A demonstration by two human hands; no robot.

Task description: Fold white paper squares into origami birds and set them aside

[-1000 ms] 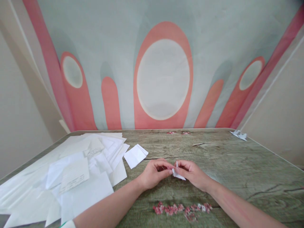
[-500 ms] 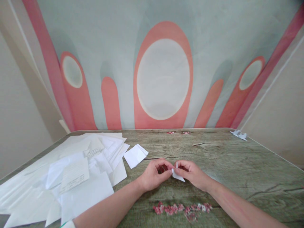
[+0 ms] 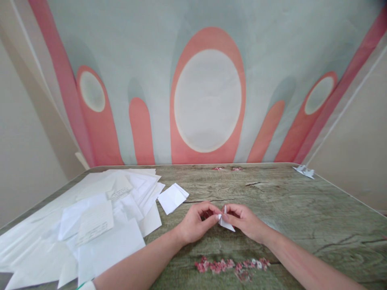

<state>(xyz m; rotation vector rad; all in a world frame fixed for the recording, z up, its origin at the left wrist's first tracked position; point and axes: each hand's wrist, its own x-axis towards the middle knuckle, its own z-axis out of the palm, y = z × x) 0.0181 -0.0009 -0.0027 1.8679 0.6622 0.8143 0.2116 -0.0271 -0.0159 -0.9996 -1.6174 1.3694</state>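
Note:
Between my two hands is a small piece of folded white paper (image 3: 227, 226), with one pointed corner hanging down and another tip sticking up. My left hand (image 3: 198, 223) pinches its left edge between thumb and forefinger. On the other side my right hand (image 3: 243, 220) grips it, thumb in front and fingers curled behind. Part of the paper is covered by the fingers. Beyond my left hand lies a little stack of white paper squares (image 3: 173, 198), apart from both hands.
Loose white sheets (image 3: 111, 249) spread in a heap over the table's left side, some with printed lines. A small folded white paper piece (image 3: 304, 171) lies at the far right corner. The wood-grain tabletop (image 3: 302, 209) ends against a backdrop (image 3: 208, 157) printed with red arches.
Hardly anything differs. My left fingertips have shifted very slightly at the folded paper, and a small white tip shows by the left thumb.

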